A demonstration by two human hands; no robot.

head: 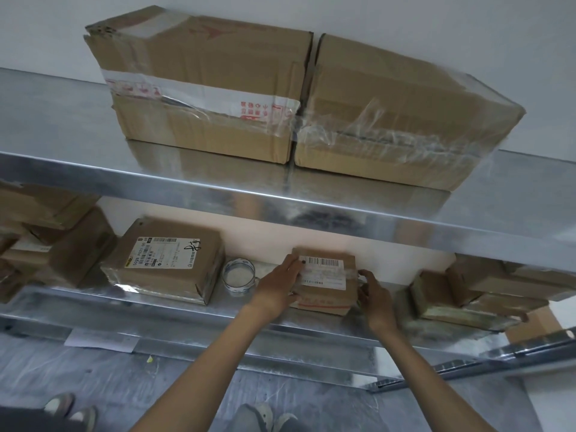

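Observation:
A small cardboard parcel (pixel 327 277) with a white barcode label stands on the lower metal shelf (pixel 218 310), about the middle. My left hand (pixel 279 286) grips its left side, fingers reaching over the top next to the label. My right hand (pixel 375 296) holds its right side, fingers curled round the edge. Both forearms reach up from below.
A tape roll (pixel 238 275) stands left of the parcel, then a larger labelled box (pixel 165 260) and more boxes (pixel 53 244) at far left. Stacked parcels (pixel 473 294) lie at right. Two big taped cartons (pixel 199 92), (pixel 402 120) sit on the upper shelf (pixel 343 207). Shoes (pixel 71 410) show on the floor.

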